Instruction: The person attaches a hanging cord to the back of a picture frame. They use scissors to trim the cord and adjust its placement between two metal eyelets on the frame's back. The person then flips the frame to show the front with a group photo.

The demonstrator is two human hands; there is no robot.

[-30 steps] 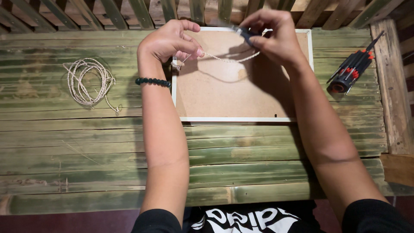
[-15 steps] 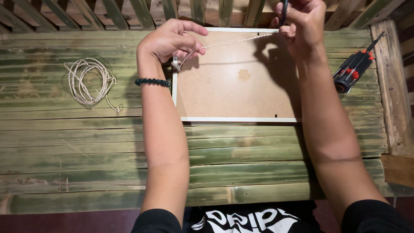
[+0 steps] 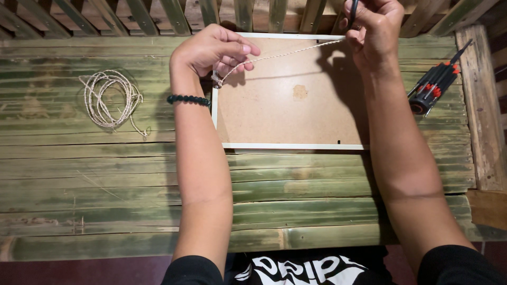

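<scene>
A white-edged picture frame lies face down on the bamboo table, its brown backing board up. A thin twisted twine runs taut across the frame's upper part. My left hand pinches the twine at a knot by the frame's left edge. My right hand at the frame's upper right grips the other end of the twine together with a thin dark tool that points upward. A dark bead bracelet is on my left wrist.
A loose coil of twine lies on the table to the left. A black and red multi-bit screwdriver set lies at the right. Slatted wooden rails run along the far edge; a wooden post borders the right.
My right hand rose from over the frame to its upper right corner, drawing the slack twine taut. My left hand stayed at the knot.
</scene>
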